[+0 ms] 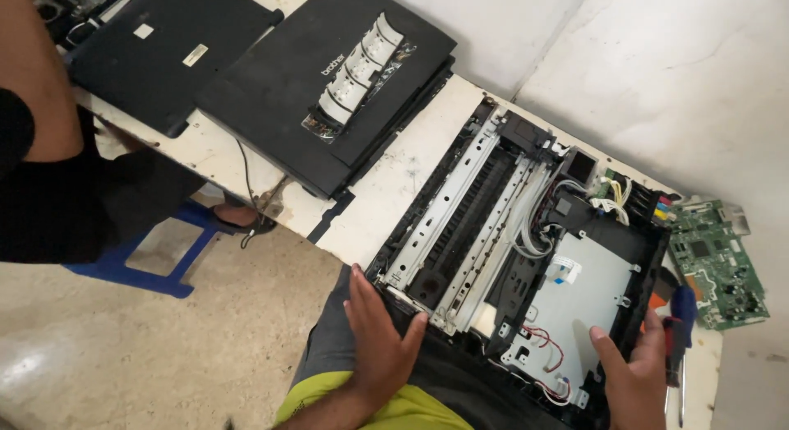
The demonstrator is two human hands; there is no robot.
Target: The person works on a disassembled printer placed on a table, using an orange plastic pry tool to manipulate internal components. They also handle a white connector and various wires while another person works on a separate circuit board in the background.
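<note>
An opened printer chassis [526, 257] with black plastic walls, metal rails, a grey metal plate and loose wires lies on a white table [386, 192]. My left hand [380, 335] grips its near left corner, fingers spread along the edge. My right hand [631, 366] holds the near right edge beside the grey metal plate [579, 294]. The thumbs point inward over the frame.
Two black printer covers [329, 77] [164, 44] lie at the back left. A green circuit board [715, 262] rests at the right, with a blue-handled screwdriver [680, 315] beside it. Another person's arm [33, 142] sits at the left above a blue stool [164, 266].
</note>
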